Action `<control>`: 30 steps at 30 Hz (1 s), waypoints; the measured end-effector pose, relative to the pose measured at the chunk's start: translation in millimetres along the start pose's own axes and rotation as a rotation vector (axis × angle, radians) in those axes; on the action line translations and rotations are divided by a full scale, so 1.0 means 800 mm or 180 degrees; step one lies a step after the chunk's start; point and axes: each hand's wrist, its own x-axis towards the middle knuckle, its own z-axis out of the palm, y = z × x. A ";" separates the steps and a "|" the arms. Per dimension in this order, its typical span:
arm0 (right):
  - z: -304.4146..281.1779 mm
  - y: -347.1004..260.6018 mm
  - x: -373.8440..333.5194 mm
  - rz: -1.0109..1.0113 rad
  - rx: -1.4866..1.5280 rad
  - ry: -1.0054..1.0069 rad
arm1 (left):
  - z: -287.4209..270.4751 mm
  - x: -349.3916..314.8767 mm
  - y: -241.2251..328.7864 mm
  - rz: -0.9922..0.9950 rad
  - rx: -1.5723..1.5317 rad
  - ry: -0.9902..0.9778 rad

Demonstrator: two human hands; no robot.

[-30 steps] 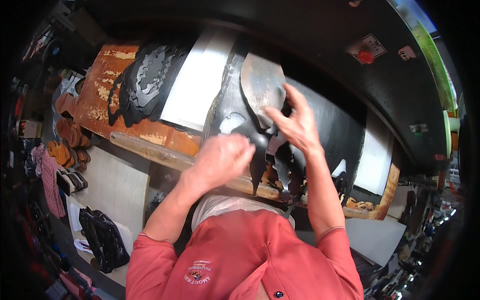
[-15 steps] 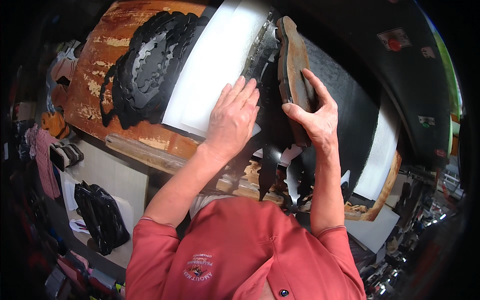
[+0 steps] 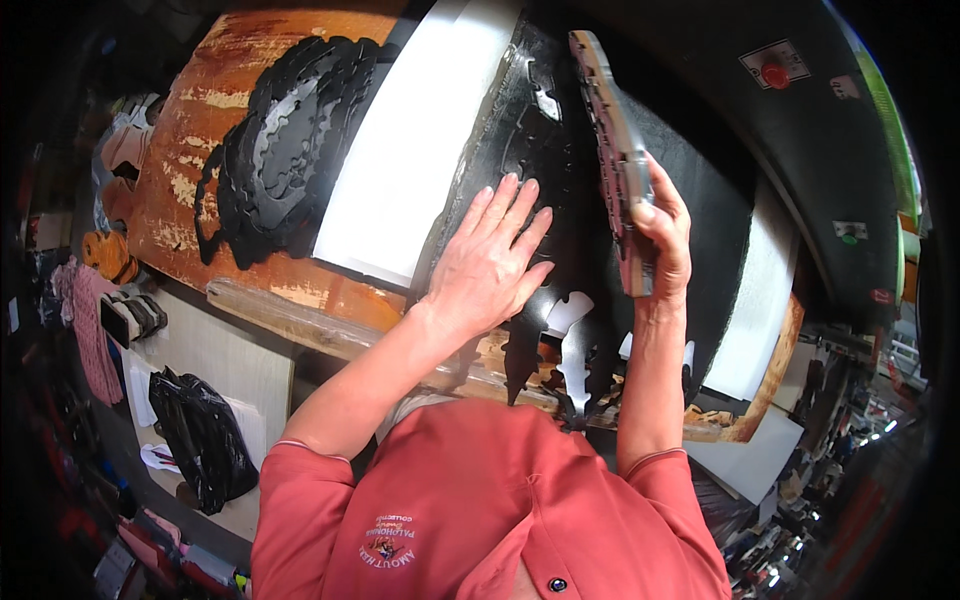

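My right hand (image 3: pixel 662 235) grips a cutting die (image 3: pixel 612 150) by its near end. The die is tipped up on its edge above the black sheet material (image 3: pixel 690 190), showing a toothed, pinkish side to the left. With fingers spread, my left hand (image 3: pixel 490 260) lies flat on the sheet, left of the die. Beyond its fingertips, a cut-out gap (image 3: pixel 545 98) shows pale in the sheet. Ragged black strips (image 3: pixel 522 350) of the sheet hang at the near edge of the board, below the hands.
Black scalloped cut pieces (image 3: pixel 290 150) lie piled on the worn orange-brown board (image 3: pixel 190 130) at left. White sheeting (image 3: pixel 410 150) runs between pile and black sheet. A dark machine panel (image 3: pixel 840 150) with red and green buttons overhangs the right side. A black plastic bag (image 3: pixel 205 435) lies lower left.
The die has been lifted and tilted upright, turning its toothed side into view. My left hand has slid slightly right and toward me with fingers wider apart; the sheet has shifted left.
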 end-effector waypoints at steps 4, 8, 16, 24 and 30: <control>-0.026 -0.014 0.001 -0.0475 0.0124 0.0028 | 0.002 0.000 0.002 -0.0026 0.0008 -0.0002; -0.055 -0.049 -0.012 -0.0712 -0.0676 0.0462 | 0.003 0.000 0.002 -0.0017 0.0084 0.0036; -0.052 0.008 -0.047 -0.1188 -0.3796 0.0585 | 0.001 -0.003 0.001 0.0089 -0.0299 0.0700; -0.057 0.033 -0.045 -0.1461 -0.4057 0.0561 | 0.007 0.004 0.000 0.0108 -0.0135 0.0444; -0.058 0.033 -0.044 -0.1284 -0.4138 0.0654 | 0.006 0.007 0.001 0.0114 -0.0155 0.0422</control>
